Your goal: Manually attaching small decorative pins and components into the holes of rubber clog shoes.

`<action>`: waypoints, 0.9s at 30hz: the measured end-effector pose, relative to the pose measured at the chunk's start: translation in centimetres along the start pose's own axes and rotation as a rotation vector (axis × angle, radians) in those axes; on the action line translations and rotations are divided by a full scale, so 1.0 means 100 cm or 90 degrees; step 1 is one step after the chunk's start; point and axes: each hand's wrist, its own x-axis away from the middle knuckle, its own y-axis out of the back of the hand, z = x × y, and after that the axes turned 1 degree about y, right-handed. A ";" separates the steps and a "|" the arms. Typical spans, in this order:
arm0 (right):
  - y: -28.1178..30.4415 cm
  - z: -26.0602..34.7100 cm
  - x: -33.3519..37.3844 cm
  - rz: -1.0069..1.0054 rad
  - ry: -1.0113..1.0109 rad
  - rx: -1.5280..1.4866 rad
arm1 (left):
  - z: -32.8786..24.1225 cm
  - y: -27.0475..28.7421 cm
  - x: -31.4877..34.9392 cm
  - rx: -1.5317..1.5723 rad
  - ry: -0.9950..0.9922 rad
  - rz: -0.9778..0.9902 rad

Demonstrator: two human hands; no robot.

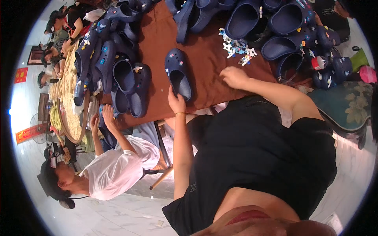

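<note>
Dark-blue perforated foam clog (179,78) is held at its heel by the left hand (177,103) over brown cloth (208,59), seemingly steadied for charm-fitting, while the right hand (235,78), curled near white-and-blue plastic charms (235,48), grasps I cannot tell what, if anything, and next move likely calls for precise pinching.

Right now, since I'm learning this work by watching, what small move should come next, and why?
I'd probably reach the right hand to the pile of small charms just beyond it: the left hand holds the navy clog at its heel end, and its top shows only a few decorations. Whether the right hand already holds one, I can't tell.
</note>
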 end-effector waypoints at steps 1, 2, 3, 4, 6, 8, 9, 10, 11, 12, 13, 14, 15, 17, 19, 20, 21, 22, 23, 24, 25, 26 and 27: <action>0.008 -0.017 0.006 -0.060 -0.013 0.028 | 0.002 0.003 0.000 0.033 0.001 0.016; 0.015 -0.035 0.009 -0.118 -0.058 0.040 | 0.005 0.007 0.001 0.019 0.021 0.047; 0.021 -0.054 0.013 -0.177 -0.110 0.052 | -0.001 0.012 0.000 0.029 0.044 0.094; 0.030 -0.063 0.011 -0.194 -0.201 0.083 | 0.003 0.019 0.002 0.027 0.028 0.115; 0.051 -0.077 0.008 -0.215 -0.329 0.127 | 0.007 0.027 0.004 0.021 0.014 0.134; 0.060 -0.095 0.006 -0.205 -0.393 0.147 | 0.009 0.033 0.006 -0.108 -0.065 0.110; 0.055 -0.118 0.006 -0.199 -0.390 0.154 | -0.001 0.032 0.004 -0.110 -0.068 0.114; 0.054 -0.118 0.004 -0.173 -0.379 0.167 | -0.017 0.030 0.003 -0.154 -0.139 -0.004; 0.054 -0.119 0.003 -0.147 -0.366 0.181 | -0.027 0.025 0.003 -0.197 -0.211 -0.123; 0.054 -0.111 -0.003 -0.140 -0.349 0.175 | -0.027 0.024 0.008 -0.156 -0.173 -0.146; 0.055 -0.102 -0.005 -0.149 -0.375 0.173 | -0.033 0.019 0.010 -0.073 -0.141 -0.156; 0.054 -0.097 -0.007 -0.157 -0.401 0.172 | -0.040 0.014 0.012 -0.027 -0.114 -0.134; 0.054 -0.097 -0.007 -0.155 -0.394 0.171 | -0.049 0.006 0.010 0.025 -0.091 -0.108; 0.050 -0.099 -0.010 -0.138 -0.391 0.193 | -0.054 -0.004 0.010 0.124 0.140 0.000; 0.049 -0.101 -0.012 -0.123 -0.388 0.217 | -0.061 -0.012 0.003 0.181 0.261 0.129; 0.048 -0.103 -0.013 -0.110 -0.394 0.237 | -0.068 -0.015 0.000 0.203 0.253 0.124; 0.049 -0.104 -0.012 -0.099 -0.405 0.259 | -0.074 -0.017 -0.005 0.204 0.257 0.122; 0.052 -0.099 -0.010 -0.102 -0.402 0.256 | -0.078 -0.018 -0.012 0.195 0.306 0.170; 0.051 -0.100 -0.010 -0.099 -0.398 0.259 | -0.082 -0.019 -0.016 0.186 0.355 0.218; 0.052 -0.101 -0.008 -0.115 -0.397 0.269 | -0.083 -0.020 -0.019 0.213 0.327 0.243; 0.053 -0.101 -0.008 -0.132 -0.397 0.279 | -0.080 -0.022 -0.020 0.215 0.329 0.239; 0.054 -0.101 -0.008 -0.131 -0.393 0.281 | -0.076 -0.025 -0.021 0.234 0.344 0.251; 0.060 -0.091 -0.007 -0.178 -0.386 0.283 | -0.071 -0.027 -0.021 0.252 0.359 0.261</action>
